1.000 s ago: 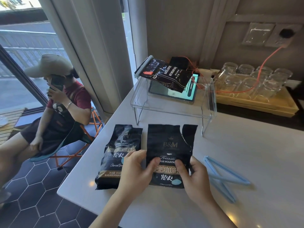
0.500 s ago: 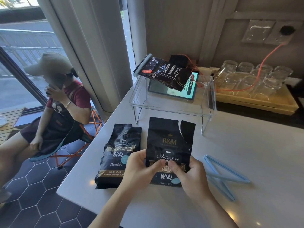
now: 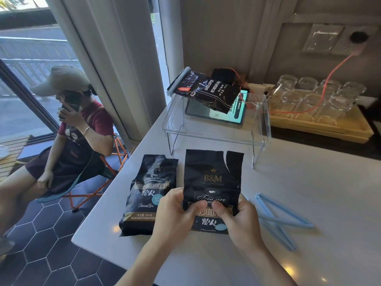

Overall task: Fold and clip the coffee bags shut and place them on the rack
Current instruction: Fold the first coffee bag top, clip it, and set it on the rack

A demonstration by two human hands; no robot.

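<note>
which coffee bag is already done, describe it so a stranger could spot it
Find the clear acrylic rack at the back of the white table, near the wall. The finished bag lies on top of it, tilted. Unlike the two bags lying on the table in front, it has a pale clip across its end.

Left hand [image 3: 175, 211], right hand [image 3: 237, 217] apparently pinching.

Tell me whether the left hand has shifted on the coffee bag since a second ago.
Yes. The left hand has slid up the torn coffee bag, toward the clear rack: its thumb now presses just under the "Treasure" lettering, close to the right hand.
</note>
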